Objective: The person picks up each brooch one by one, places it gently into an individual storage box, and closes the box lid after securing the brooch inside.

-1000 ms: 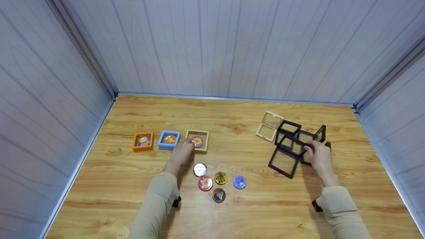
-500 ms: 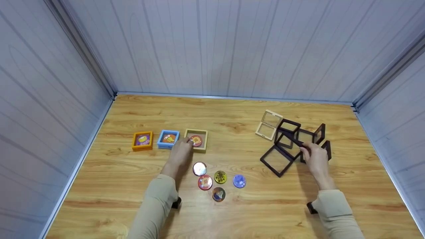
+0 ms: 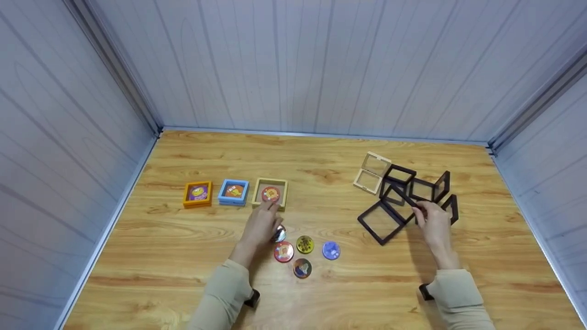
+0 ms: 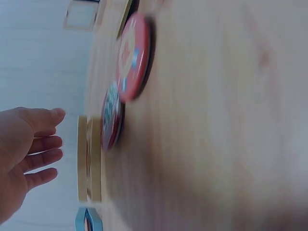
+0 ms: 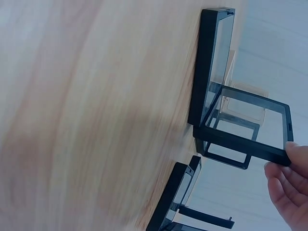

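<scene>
My left hand [image 3: 261, 225] hovers by the front edge of a beige square display frame [image 3: 286, 192], its fingers loosely bent around nothing. Inside that frame sits a red button badge [image 3: 270, 194]. A silvery badge [image 3: 279, 234] is partly hidden beneath the hand. In the left wrist view the hand [image 4: 26, 149] appears beside the beige frame [image 4: 89, 159], thumb and fingers apart. On the other side, my right hand [image 3: 434, 227] pinches the corner of a hinged black display frame [image 3: 370, 232]. One half lies flat; the other [image 5: 240, 143] is tilted up in my fingers.
Orange [image 3: 197, 205] and blue [image 3: 232, 202] frames holding badges stand at left. Loose badges, red [image 3: 284, 251], yellow [image 3: 305, 244], dark [image 3: 302, 268] and purple [image 3: 331, 250], lie mid-table. Several black frames [image 3: 441, 188] and an unfolded cream frame [image 3: 372, 172] crowd the right.
My left hand has drawn back from the badge in the beige frame, moving nearer me and slightly right. The right hand has shifted left, turning the black frame and raising one half.
</scene>
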{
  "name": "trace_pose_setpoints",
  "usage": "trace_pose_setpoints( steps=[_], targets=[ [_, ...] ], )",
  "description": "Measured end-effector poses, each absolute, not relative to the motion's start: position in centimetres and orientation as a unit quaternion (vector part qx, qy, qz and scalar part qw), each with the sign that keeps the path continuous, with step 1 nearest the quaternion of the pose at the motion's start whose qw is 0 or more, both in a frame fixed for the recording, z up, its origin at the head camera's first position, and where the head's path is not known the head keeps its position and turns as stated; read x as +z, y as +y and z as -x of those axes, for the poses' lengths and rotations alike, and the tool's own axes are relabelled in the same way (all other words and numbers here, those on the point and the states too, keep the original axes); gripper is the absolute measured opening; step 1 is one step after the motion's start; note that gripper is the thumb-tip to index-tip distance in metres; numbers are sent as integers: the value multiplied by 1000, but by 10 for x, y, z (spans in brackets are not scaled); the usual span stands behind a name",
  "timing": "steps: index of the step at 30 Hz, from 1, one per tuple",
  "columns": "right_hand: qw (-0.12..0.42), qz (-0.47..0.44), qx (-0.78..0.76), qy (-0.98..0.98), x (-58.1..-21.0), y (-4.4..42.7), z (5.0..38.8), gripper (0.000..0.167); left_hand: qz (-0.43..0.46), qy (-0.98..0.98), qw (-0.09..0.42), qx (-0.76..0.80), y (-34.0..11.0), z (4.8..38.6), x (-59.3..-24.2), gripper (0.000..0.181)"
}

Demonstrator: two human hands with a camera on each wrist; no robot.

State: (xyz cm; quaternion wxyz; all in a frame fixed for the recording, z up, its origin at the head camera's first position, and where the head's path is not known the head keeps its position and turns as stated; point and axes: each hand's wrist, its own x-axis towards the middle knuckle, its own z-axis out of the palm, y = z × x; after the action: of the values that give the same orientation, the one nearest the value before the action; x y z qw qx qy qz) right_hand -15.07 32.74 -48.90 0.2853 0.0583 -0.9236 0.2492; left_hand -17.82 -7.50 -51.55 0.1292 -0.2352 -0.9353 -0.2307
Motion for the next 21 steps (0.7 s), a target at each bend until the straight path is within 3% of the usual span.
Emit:
trace_pose_setpoints(
  steps=[11,21],
  targets=[
    [280,-39,252,-925,-490,321,143,11,264,-919,78,-280,-55,151,-520,32],
    [307,-69,254,-915,-493,313,140,9,244,-925,-12,-291,-40,136,-524,42]
  ],
)
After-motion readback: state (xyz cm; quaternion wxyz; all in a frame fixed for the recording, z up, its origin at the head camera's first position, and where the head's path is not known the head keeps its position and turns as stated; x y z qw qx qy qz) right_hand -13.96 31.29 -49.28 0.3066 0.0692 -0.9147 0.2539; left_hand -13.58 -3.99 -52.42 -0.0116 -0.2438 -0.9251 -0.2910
